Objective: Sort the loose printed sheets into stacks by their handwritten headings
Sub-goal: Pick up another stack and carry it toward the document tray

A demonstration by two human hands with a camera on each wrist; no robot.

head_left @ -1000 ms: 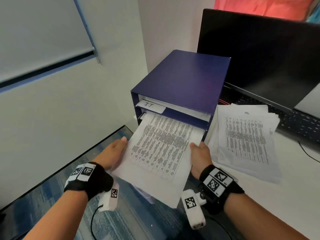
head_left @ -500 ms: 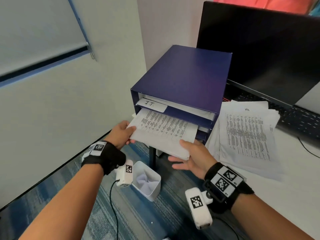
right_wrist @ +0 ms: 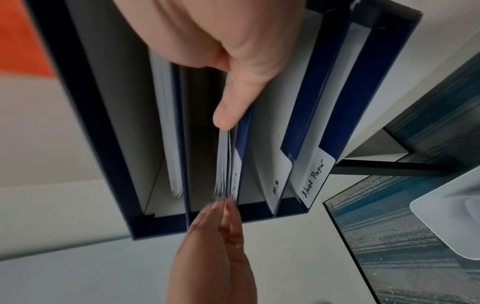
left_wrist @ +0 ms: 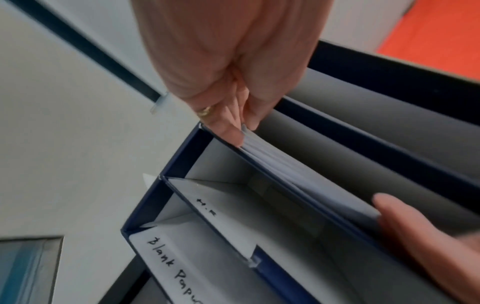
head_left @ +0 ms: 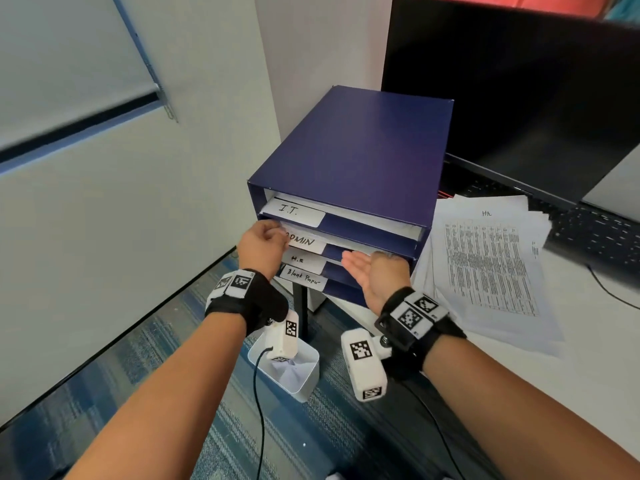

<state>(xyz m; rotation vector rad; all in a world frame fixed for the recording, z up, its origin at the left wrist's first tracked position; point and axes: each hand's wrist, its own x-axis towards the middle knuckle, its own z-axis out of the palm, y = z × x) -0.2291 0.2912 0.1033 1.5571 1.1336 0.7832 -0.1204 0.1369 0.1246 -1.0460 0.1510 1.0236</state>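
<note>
A blue shelf organizer (head_left: 356, 150) stands at the desk's left end, with trays labelled I.T., ADMIN (head_left: 304, 241), H.R and Blank Paper. The printed sheets (left_wrist: 298, 179) lie inside the ADMIN tray, only their front edge (right_wrist: 223, 164) showing. My left hand (head_left: 277, 230) is at that tray's left front corner, fingertips (left_wrist: 233, 133) touching the sheets' corner. My right hand (head_left: 367, 256) is at the tray's right front with its palm open, and its thumb (right_wrist: 226, 117) presses on the sheets' edge. A loose pile of printed sheets (head_left: 491, 265) with a handwritten heading lies on the desk to the right.
A dark monitor (head_left: 519, 81) rises behind the organizer, and a keyboard (head_left: 595, 237) lies behind the loose pile. A white bin (head_left: 294, 372) holding crumpled paper sits on the carpet below my left wrist. A wall stands close on the left.
The sheets, which stuck out of the ADMIN tray, have slid fully in. Both hands followed them forward to the tray's front edge, and the lower labels now show.
</note>
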